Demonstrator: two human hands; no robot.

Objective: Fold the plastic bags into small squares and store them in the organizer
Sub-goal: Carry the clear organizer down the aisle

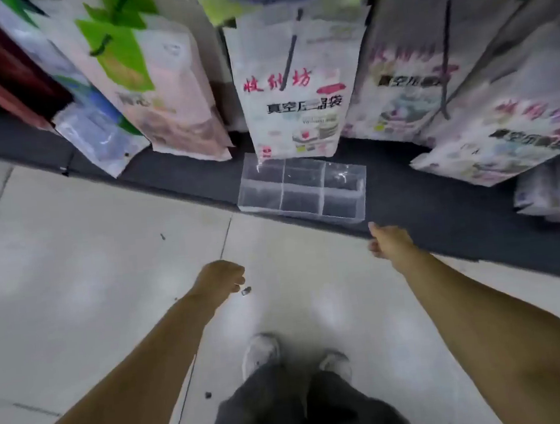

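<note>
A clear plastic organizer (302, 189) with six compartments sits on a low dark shelf base, straight ahead of me. Its compartments look empty. Printed plastic bags hang above it; the nearest one (293, 84) is white with red and black lettering. My left hand (221, 279) hangs over the floor tiles with fingers loosely curled and holds nothing. My right hand (389, 239) reaches toward the organizer's near right corner, a little short of it, fingers loosely curled with nothing in them. No loose bag lies within reach.
More packaged bags (157, 87) hang at the left and several more (502, 115) at the right, some stacked low at far right. The dark shelf base (442, 203) runs diagonally across the view. Light floor tiles (88, 264) spread below, with small dark specks. My shoes (261, 350) stand underneath.
</note>
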